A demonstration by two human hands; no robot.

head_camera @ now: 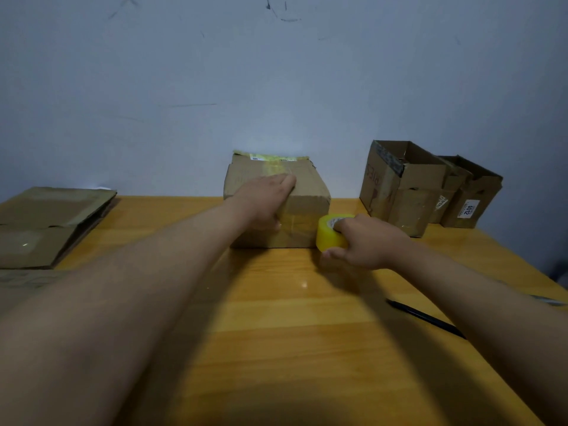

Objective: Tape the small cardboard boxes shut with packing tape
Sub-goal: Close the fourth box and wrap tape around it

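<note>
The small box [276,204] is being pressed flat on the worktop [276,318] by the left hand [264,198]. The tape roll [333,233], just beside it, is being gripped by right-hand fingers [341,224]. The tape could be stuck down crooked if the box is nudged.

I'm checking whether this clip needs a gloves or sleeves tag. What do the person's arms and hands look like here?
Both arms are bare as far as the frame shows: no sleeves, cuffs, or gloves in view. The left hand and right hand show no rings, and no watch, bracelet or band is visible at either wrist. No markings can be made out; the near forearms are blurred at the frame's edge.
</note>
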